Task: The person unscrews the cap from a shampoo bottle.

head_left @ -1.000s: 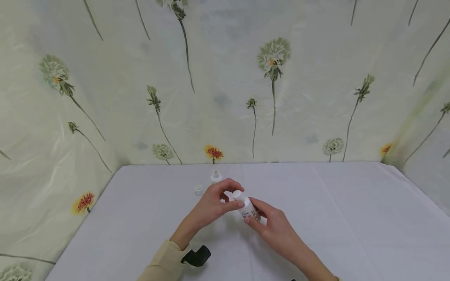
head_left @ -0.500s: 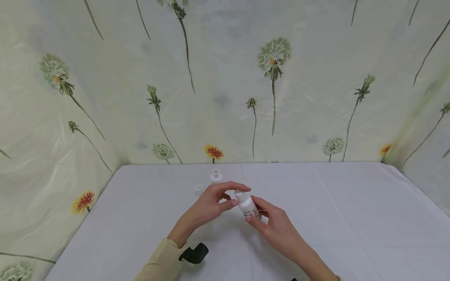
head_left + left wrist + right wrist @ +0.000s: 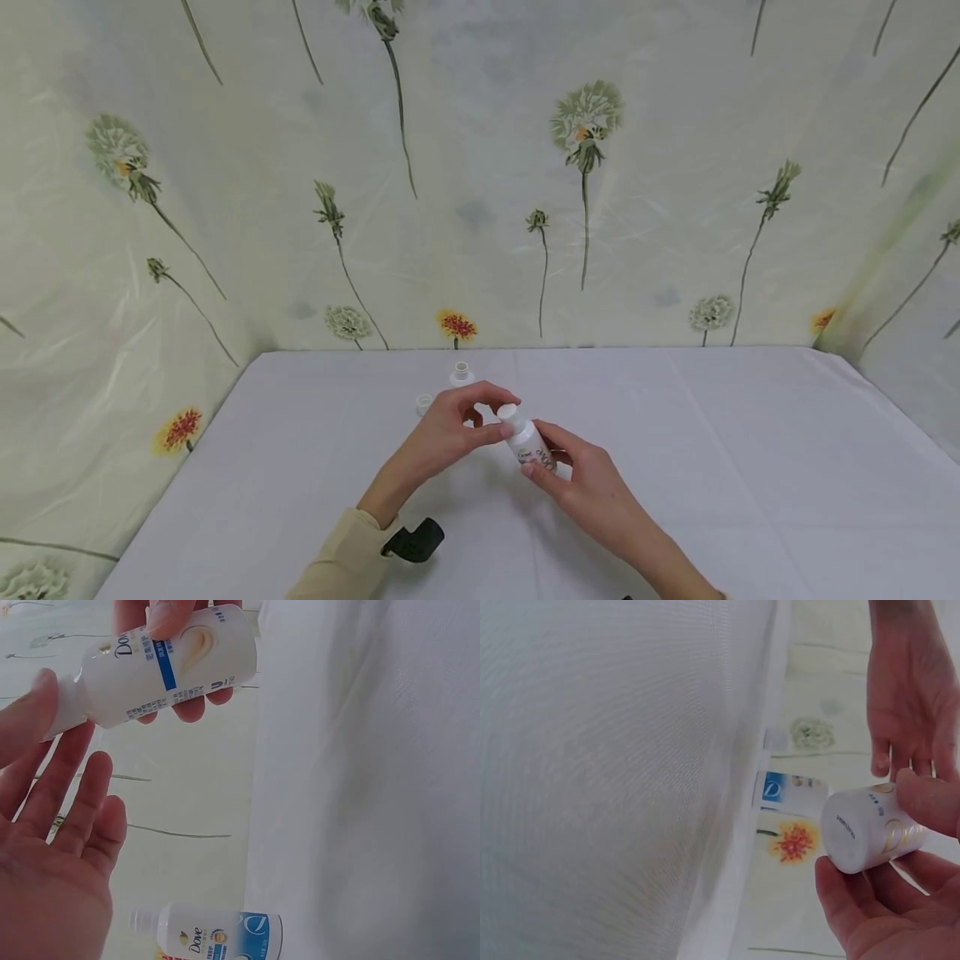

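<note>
My right hand (image 3: 588, 482) grips the body of a small white Dove bottle (image 3: 534, 452), which is tilted with its top toward the upper left. On that top is a white cap (image 3: 507, 413), pinched between the thumb and index finger of my left hand (image 3: 446, 433). In the left wrist view the other fingers of the left hand (image 3: 56, 877) stay off the bottle (image 3: 127, 686). Behind the left hand stands a second Dove bottle (image 3: 461, 377), uncapped, with a blue label (image 3: 259, 935) in the left wrist view. A loose white cap (image 3: 423, 402) lies beside it, partly hidden by the hand.
A white cloth covers the table (image 3: 712, 467). Behind it hangs a backdrop (image 3: 480, 167) printed with dandelions, which also runs along both sides. A black strap piece (image 3: 415, 540) sticks out from the left wrist by the beige sleeve (image 3: 341, 558).
Half a second ago my left index finger reached out over the cap; it has since drawn back, with the thumb forward on the cap. The right hand and bottle have barely shifted.
</note>
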Motion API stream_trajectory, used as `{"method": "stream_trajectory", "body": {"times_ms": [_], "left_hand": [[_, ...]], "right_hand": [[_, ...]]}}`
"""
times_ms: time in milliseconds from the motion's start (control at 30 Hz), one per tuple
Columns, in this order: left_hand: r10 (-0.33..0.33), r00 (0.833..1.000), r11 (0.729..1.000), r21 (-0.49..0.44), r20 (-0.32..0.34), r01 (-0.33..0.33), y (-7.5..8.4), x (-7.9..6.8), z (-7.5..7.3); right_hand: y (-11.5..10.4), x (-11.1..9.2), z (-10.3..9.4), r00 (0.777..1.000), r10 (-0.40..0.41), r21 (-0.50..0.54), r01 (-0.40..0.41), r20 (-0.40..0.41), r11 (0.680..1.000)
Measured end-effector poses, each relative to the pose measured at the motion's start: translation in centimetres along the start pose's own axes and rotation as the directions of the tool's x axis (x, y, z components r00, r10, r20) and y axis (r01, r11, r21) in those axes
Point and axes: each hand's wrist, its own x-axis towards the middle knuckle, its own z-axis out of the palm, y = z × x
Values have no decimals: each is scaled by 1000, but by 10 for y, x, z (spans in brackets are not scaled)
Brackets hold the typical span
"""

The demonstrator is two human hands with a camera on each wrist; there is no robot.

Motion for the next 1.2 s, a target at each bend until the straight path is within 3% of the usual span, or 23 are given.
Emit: {"method": "stream_trajectory", "body": {"times_ms": [400,567,800,1033,1200], "left_hand": [[-26,999,999,-19,-19,25,6,-2,6],[34,999,999,-19,22,-34,-2,0,5],[100,991,989,-114,88,-90,0,-1,3],[85,993,992,-101,87,-77,0,-1,1],[39,999,999,-24,29,-38,1,-1,1]], "right_hand": [[0,0,1,999,35,-4,-35,0,999],[1,0,1,1000,30,-8,-30,3,1000],[1,0,0,1000,23,-1,-23,13,1000],[3,0,0,1000,16,10,-16,14,1000],[3,0,1,1000,2,11,-2,11,1000]]}}
